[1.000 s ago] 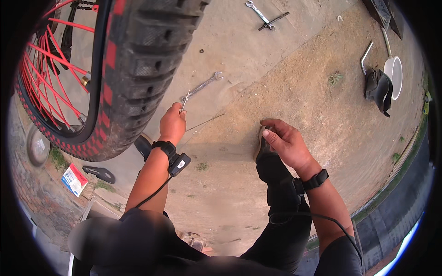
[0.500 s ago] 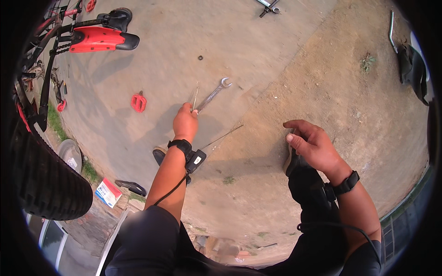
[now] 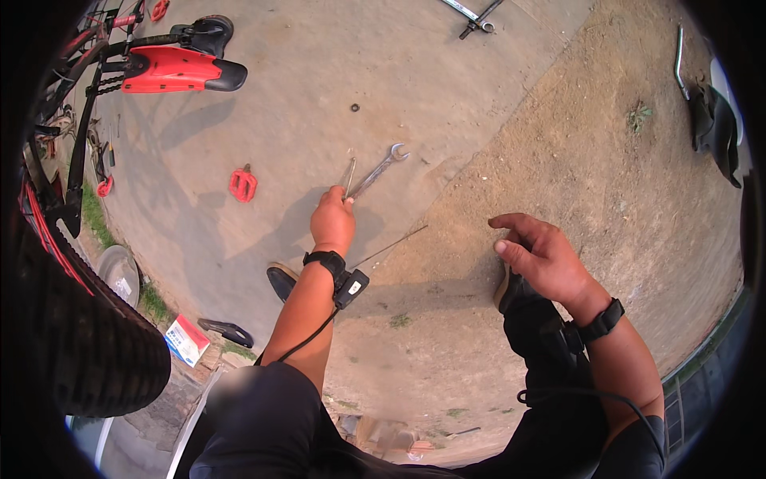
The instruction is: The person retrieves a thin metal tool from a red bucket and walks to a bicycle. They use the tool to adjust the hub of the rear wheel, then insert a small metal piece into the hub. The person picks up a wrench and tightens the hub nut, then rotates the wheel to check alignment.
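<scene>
My left hand reaches down over the concrete, fingers closed on the near end of a thin, slender metal tool. Right beside it is a silver open-end wrench, its jaw pointing away from me. The wrench's near end meets my fingertips, and I cannot tell whether they grip it too. My right hand hovers above my right shoe, holding nothing, with thumb and loosely bent fingers apart. A red bicycle pedal lies left of my left hand. Farther off sits a small dark ring.
A bicycle with a red fender and a knobbly tyre fills the left side. More tools lie at the far edge. A thin rod rests near my left wrist. A red-white-blue box and a round metal dish are lower left.
The view has shifted slightly, so ground items appear a little lower and to the right. My left hand stays at the tools; my right hand keeps nearly the same pose.
</scene>
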{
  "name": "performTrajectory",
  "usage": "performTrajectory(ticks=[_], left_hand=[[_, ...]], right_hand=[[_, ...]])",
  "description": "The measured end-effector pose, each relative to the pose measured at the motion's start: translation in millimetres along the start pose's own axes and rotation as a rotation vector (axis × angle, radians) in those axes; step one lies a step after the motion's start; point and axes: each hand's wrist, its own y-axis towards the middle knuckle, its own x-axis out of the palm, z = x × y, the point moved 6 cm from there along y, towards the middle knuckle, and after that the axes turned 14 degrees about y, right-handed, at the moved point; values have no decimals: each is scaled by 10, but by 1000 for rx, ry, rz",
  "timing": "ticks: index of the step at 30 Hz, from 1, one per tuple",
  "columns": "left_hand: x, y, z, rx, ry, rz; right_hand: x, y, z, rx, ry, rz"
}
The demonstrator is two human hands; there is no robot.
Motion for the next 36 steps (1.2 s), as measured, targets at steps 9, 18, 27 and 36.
performTrajectory(ticks=[9,18,27,36], left_hand=[[15,17,13,3,-14,21],[14,39,63,23,-25,51],[-122,-57,92,69,-43,121],[-1605,-1108,942,264,-193,101]], right_hand=[[-35,-13,59,1,-30,7],[-62,-17,79,-19,-50,11],[-38,-23,6,-49,-102,13],[360,-199,-685,-48,49,103]])
